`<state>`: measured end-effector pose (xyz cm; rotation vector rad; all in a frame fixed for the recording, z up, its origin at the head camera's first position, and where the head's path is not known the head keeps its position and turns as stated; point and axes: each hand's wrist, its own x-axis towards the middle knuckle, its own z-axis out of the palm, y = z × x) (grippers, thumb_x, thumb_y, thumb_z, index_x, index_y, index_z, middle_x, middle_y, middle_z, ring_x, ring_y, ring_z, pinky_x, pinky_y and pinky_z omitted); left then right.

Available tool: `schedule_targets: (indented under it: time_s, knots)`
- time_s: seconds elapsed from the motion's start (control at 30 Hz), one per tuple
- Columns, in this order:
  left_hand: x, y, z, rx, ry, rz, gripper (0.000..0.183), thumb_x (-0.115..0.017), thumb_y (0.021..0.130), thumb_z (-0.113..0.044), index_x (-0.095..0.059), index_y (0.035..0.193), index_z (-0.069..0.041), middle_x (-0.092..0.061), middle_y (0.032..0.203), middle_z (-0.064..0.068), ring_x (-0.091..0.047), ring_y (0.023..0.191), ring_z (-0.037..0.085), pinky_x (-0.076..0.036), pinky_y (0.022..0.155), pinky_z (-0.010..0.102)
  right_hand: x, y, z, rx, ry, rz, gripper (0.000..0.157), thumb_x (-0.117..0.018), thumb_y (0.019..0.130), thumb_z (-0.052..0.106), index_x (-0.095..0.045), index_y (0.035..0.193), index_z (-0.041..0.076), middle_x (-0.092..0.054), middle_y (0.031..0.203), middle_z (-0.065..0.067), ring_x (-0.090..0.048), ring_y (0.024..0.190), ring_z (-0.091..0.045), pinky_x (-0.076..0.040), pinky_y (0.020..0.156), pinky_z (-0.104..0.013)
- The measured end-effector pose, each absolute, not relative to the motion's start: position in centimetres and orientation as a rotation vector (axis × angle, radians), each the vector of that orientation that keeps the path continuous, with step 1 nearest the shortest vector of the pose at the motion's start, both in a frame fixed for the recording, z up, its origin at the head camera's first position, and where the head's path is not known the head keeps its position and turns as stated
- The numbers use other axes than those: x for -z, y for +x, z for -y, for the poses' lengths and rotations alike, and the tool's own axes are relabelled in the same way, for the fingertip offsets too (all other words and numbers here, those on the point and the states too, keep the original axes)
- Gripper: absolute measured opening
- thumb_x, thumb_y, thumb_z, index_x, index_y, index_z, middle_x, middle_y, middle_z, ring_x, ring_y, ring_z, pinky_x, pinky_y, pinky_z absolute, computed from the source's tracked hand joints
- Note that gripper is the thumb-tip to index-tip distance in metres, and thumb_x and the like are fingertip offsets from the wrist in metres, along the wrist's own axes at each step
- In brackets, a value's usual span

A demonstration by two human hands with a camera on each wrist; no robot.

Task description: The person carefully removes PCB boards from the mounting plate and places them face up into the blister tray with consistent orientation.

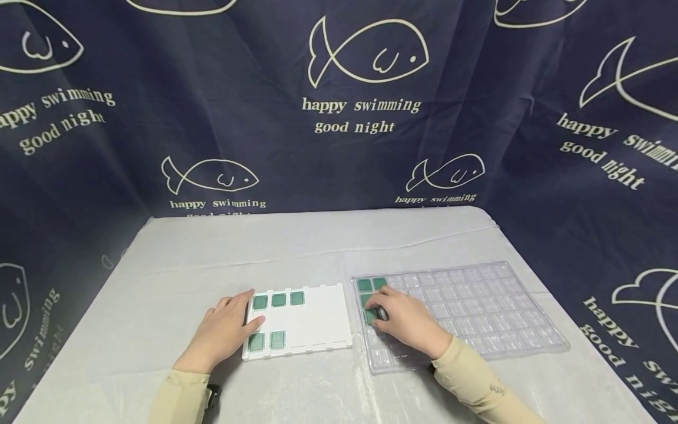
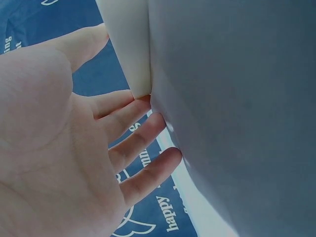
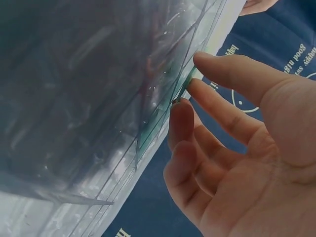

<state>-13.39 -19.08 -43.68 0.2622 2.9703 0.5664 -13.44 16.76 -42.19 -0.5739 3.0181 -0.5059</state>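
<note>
My left hand [image 1: 219, 330] rests at the left edge of a flat white tray [image 1: 323, 318], its thumb over the rim. In the left wrist view its straight fingers touch the pale edge. Several small square green circuit boards [image 1: 278, 300] lie on that tray, three along the far side and two along the near side. My right hand [image 1: 405, 318] is over the left column of a clear plastic compartment tray [image 1: 455, 306], where more green boards [image 1: 364, 285] sit. Its thumb and index finger pinch the edges of a green circuit board [image 3: 186, 85] in the right wrist view.
Both trays lie side by side on a table with a pale cloth [image 1: 254, 247], a narrow gap between them. Many clear compartments extend to the right of my right hand. A dark blue fish-print curtain [image 1: 365, 159] surrounds the table at the back and sides.
</note>
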Motion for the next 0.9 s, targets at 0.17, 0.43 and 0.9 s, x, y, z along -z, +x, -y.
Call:
schedule_targets:
  time_s: [0.17, 0.43, 0.9]
  knots:
    - [43.59, -13.31, 19.04, -0.573, 0.26, -2.968, 0.071, -0.064, 0.099, -0.039, -0.041, 0.154, -0.001, -0.051, 0.153, 0.02, -0.048, 0.135, 0.043, -0.041, 0.106, 0.061, 42.24, -13.5, -16.84, 0.513, -0.574, -3.015, 0.03, -0.084, 0.082, 0.018, -0.075, 0.109, 0.018, -0.069, 0.112, 0.0, -0.065, 0.088, -0.013, -0.055, 0.07, -0.037]
    - [43.63, -13.36, 19.04, -0.57, 0.261, -2.972, 0.071, -0.064, 0.098, -0.039, -0.041, 0.153, -0.001, -0.052, 0.152, 0.019, -0.048, 0.134, 0.042, -0.042, 0.105, 0.06, 42.28, -13.49, -16.89, 0.526, -0.558, -3.0, 0.03, -0.085, 0.081, 0.017, -0.074, 0.11, 0.018, -0.069, 0.113, 0.0, -0.065, 0.089, -0.014, -0.056, 0.071, -0.039]
    - [43.74, -13.41, 19.07, -0.572, 0.265, -2.971, 0.071, -0.064, 0.099, -0.04, -0.041, 0.154, -0.001, -0.051, 0.153, 0.02, -0.048, 0.135, 0.043, -0.041, 0.105, 0.061, 42.43, -13.47, -16.85, 0.496, -0.559, -3.013, 0.031, -0.085, 0.081, 0.019, -0.074, 0.11, 0.019, -0.069, 0.113, 0.001, -0.067, 0.09, -0.014, -0.056, 0.069, -0.037]
